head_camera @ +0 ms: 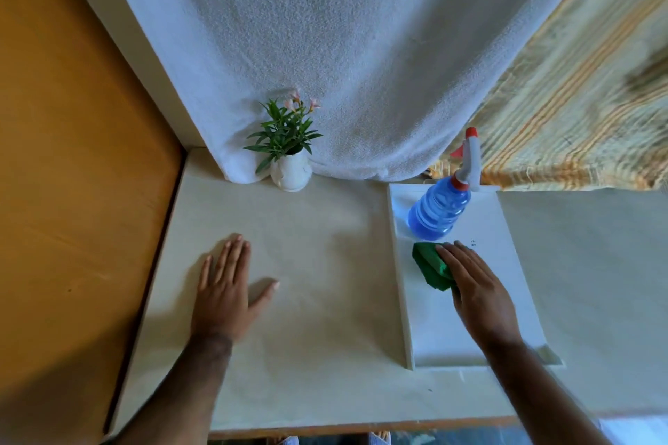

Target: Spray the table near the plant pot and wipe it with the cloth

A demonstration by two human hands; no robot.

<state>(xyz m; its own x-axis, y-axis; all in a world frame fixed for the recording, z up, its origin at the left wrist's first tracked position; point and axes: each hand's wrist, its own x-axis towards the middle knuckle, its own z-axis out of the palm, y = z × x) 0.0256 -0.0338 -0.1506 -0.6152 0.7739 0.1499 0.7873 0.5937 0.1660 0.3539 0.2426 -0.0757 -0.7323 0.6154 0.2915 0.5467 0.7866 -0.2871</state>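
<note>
Grip, left hand (226, 294): none; the hand lies flat on the worktop (325, 300), palm down, fingers spread, thumb out to the side, holding nothing. It rests on the left part of the surface, well apart from the tray.

Plant pot (292, 170): white, upright at the back of the worktop, touching the white towel (343, 47) that hangs behind it. Green leaves and a few pink flowers stand above its rim. The hand lies nearer the front edge, apart from the pot.

Tray (506, 264): white, shallow, set on the right half of the worktop, its long side running front to back.

Spray bottle (439, 209): blue and see-through, with a white and red trigger head, standing at the back end of the tray.

Cloth (428, 264): green, bunched, lying on the tray just in front of the bottle.

Grip, right hand (477, 294): fingers laid over the cloth, pressing it to the tray; whether they are clamped around it cannot be told, since the thumb is hidden.

Striped fabric (578, 101): yellow and orange, hanging behind the tray on the right.
</note>
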